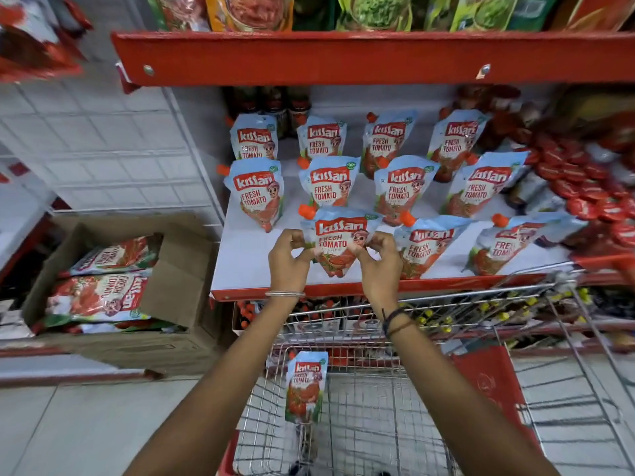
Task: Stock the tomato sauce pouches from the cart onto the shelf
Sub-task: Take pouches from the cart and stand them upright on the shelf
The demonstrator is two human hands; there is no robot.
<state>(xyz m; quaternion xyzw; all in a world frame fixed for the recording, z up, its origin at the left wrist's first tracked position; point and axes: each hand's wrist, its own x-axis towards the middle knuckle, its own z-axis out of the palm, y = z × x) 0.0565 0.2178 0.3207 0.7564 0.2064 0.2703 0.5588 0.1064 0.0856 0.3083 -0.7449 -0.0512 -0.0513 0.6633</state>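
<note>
Both my hands hold one tomato sauce pouch [338, 240], blue and red with an orange cap, upright at the front row of the white shelf [247, 266]. My left hand [288, 259] pinches its left edge and my right hand [379, 261] pinches its right edge. Several matching pouches [398, 190] stand in rows behind and to the right of it. One more pouch [305, 386] leans upright in the wire cart [374, 420] below my arms.
An open cardboard box [178, 280] with more pouches lying flat sits on the floor at left. A red shelf edge [343, 58] runs overhead. Red-capped bottles [584, 190] crowd the shelf's right side. The cart's red flap [488, 379] is at right.
</note>
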